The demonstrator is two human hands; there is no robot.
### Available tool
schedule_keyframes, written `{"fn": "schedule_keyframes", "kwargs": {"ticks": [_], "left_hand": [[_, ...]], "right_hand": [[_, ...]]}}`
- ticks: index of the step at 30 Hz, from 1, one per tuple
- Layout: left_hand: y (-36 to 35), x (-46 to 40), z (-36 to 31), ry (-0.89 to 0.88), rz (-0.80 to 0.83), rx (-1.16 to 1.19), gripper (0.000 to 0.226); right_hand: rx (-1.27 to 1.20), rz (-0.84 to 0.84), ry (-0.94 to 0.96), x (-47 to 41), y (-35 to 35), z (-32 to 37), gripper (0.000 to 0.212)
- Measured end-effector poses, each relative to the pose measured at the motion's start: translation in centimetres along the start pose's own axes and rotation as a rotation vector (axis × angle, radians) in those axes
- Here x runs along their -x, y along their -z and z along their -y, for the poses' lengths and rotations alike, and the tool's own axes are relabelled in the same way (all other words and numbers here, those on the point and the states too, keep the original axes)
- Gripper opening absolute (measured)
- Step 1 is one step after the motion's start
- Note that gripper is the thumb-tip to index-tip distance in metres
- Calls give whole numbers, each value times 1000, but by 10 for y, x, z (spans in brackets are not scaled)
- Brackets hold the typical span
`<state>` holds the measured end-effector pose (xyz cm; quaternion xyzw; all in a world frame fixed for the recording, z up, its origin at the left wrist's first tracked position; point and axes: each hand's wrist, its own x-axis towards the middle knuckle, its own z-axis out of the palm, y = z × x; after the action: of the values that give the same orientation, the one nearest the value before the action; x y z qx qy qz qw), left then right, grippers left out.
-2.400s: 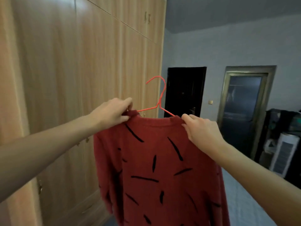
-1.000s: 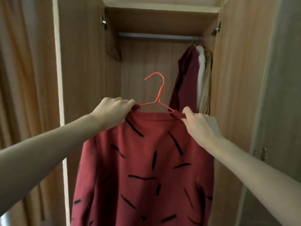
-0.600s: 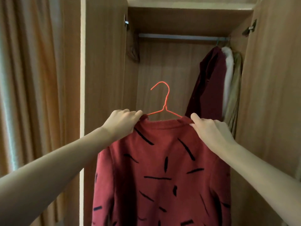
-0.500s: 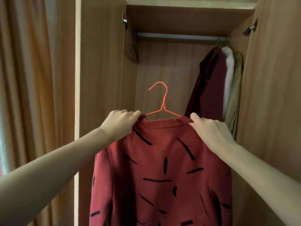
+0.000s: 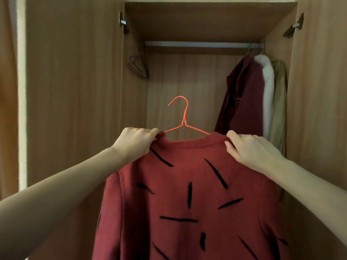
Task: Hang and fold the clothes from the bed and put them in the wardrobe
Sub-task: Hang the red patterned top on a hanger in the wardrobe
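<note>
The single head-worn view faces straight into the open wardrobe (image 5: 75,91), close, looking slightly upward.

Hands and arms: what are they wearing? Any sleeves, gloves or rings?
Nothing that shows. The left hand and the right hand are bare, with no gloves, rings or watch in sight. Both forearms are bare too, with no sleeve showing anywhere up to the edge of the picture.

The wardrobe's rail (image 5: 197,44) carries three garments (image 5: 244,94) at its right end.
</note>
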<state>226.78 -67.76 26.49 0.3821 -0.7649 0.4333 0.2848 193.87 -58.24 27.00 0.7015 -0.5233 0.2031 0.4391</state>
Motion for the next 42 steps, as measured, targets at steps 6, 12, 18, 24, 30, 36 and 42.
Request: {"fn": "schedule_keyframes", "kwargs": {"ticks": [6, 12, 18, 24, 30, 36, 42], "left_hand": [[-37, -48, -13, 24, -7, 23, 12], [-78, -80, -18, 82, 69, 40, 16], [-109, -124, -21, 85, -7, 112, 17], [-160, -167, -6, 26, -41, 165, 18], [-216, -223, 24, 14, -220, 294, 17], [-280, -283, 60, 11, -298, 350, 21], [-342, -344, 60, -2, -357, 411, 21]], "right_hand": [[24, 9, -23, -18, -40, -36, 33], [38, -24, -14, -36, -74, -57, 34], [43, -22, -132, -56, -106, -80, 33], [40, -1, -213, -77, -140, -90, 26], [117, -83, -308, -132, -168, -111, 28], [293, -123, -344, -198, -203, -134, 33], [493, -145, -355, -234, -219, -155, 30]]}}
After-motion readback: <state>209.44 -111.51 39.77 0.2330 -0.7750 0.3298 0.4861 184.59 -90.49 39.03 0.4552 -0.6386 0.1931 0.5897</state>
